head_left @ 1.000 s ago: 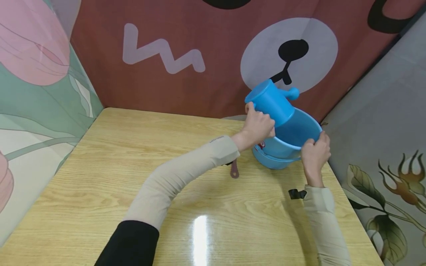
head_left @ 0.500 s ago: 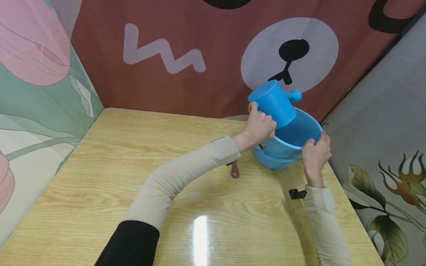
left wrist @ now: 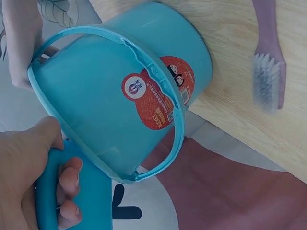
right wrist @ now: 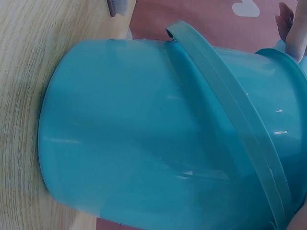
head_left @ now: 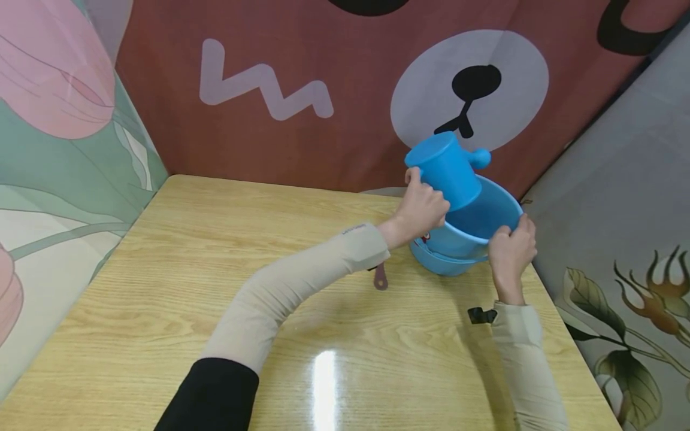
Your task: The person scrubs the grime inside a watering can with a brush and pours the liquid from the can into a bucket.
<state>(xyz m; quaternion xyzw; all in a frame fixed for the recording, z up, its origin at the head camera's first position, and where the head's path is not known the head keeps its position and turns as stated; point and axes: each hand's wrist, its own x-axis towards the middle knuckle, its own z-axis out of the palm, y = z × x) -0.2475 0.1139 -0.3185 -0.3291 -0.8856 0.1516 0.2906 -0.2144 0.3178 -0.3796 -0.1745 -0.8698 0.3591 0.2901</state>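
In the head view, my left hand (head_left: 420, 206) grips the side handle of a bright blue watering can (head_left: 450, 173). The can is tipped over, its round base facing up and left and its stubby spout (head_left: 478, 158) pointing right. Its lower end hangs over the mouth of a light blue bucket (head_left: 458, 242) standing on the table. My right hand (head_left: 512, 254) holds the bucket's right rim. The left wrist view shows fingers curled through the can's handle and a red label (left wrist: 153, 103) on the bucket. Whether water runs is not visible.
A purple-handled brush (head_left: 380, 276) with pale bristles lies left of the bucket, partly hidden by the left forearm. The wooden table (head_left: 188, 269) meets a brown bear-print backdrop (head_left: 259, 143) behind and a grey flowered curtain (head_left: 604, 209) at the right.
The watering can, with my left hand, has shifted slightly right and down over the bucket. My right hand and the bucket stay in place.
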